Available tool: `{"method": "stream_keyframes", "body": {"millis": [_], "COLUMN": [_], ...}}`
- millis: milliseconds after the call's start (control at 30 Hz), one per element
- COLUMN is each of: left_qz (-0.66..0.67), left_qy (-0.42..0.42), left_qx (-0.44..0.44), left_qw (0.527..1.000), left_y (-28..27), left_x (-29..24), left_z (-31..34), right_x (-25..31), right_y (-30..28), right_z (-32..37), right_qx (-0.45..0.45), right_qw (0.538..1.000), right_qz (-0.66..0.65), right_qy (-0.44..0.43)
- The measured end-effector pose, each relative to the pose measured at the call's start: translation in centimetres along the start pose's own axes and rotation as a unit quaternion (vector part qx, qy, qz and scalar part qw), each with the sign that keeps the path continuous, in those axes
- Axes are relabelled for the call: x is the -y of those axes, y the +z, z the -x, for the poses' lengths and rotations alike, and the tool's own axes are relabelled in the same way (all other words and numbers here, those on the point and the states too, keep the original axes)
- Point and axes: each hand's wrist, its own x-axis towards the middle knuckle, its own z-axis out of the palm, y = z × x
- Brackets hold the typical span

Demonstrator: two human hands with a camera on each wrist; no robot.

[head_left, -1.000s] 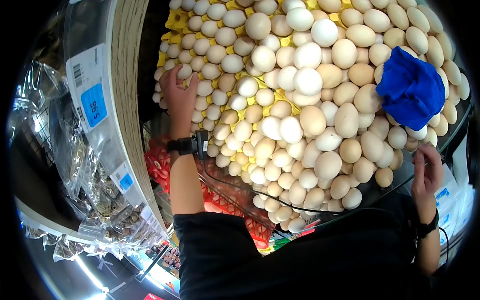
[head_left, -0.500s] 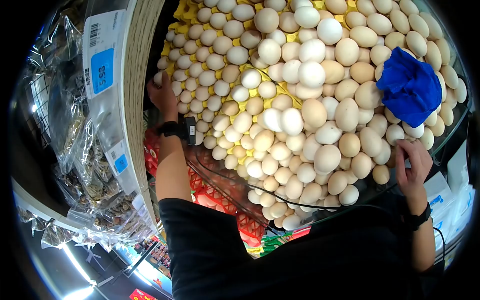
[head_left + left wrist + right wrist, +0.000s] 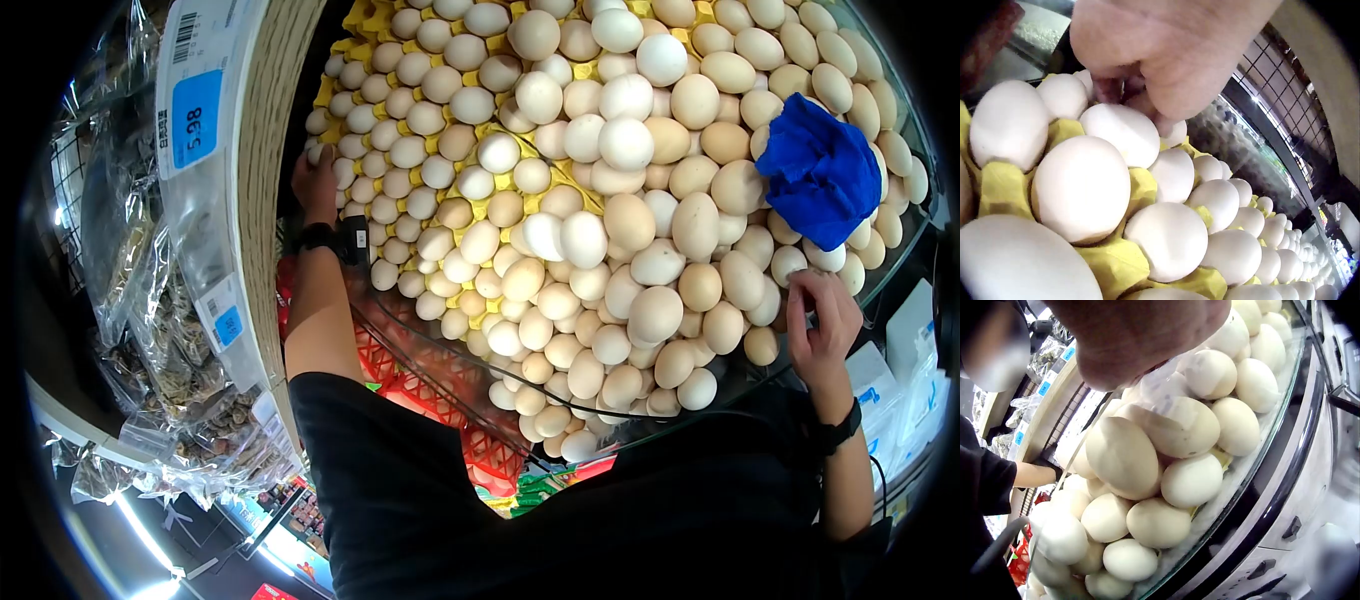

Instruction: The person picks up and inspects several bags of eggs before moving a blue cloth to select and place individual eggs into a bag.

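In the head view my left hand (image 3: 316, 190) is at the left edge of the stacked eggs, with its thumb and fingers around an egg (image 3: 316, 154). From the left wrist, the hand (image 3: 1172, 50) reaches down behind a white egg (image 3: 1121, 134) lying on the yellow egg tray (image 3: 1113, 265), and its fingertips are mostly hidden. My right hand (image 3: 826, 315) rests at the near right rim of the egg pile, fingers loosely bent beside an egg (image 3: 788, 264). In the right wrist view the hand (image 3: 1147, 337) hovers over large pale eggs (image 3: 1122, 456).
A crumpled blue cloth (image 3: 820, 172) lies on the eggs at right. A shelf edge with price labels (image 3: 195, 118) runs along the left, bagged dried goods (image 3: 160, 340) beyond it. A black cable (image 3: 450, 350) crosses the front. Glass edging (image 3: 1272, 431) borders the pile.
My left hand has moved left from over the tray to its outer edge, holding an egg. The right hand has shifted slightly left and up along the rim.
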Motion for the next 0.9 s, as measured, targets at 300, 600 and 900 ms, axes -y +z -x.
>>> {"method": "stream_keyframes", "body": {"millis": [300,600,900], "left_qz": [-0.047,-0.106,-0.152], "left_qy": [0.019,0.095,0.079], "left_qx": [-0.041,0.081,0.15], "left_qw": [0.998,0.986,0.974], "left_y": [-0.4,-0.3,-2.3], "left_x": [1.8,-2.7,-3.9], "left_z": [0.1,4.3,3.9], "right_x": [0.2,0.0,0.2], "right_y": [-0.1,-0.1,-0.2], "right_z": [0.2,0.6,0.6], "right_qx": [0.002,-0.011,-0.016], "right_qw": [1.0,1.0,1.0], "right_qz": [0.001,0.007,0.005], "right_qy": [0.006,0.005,0.006]}}
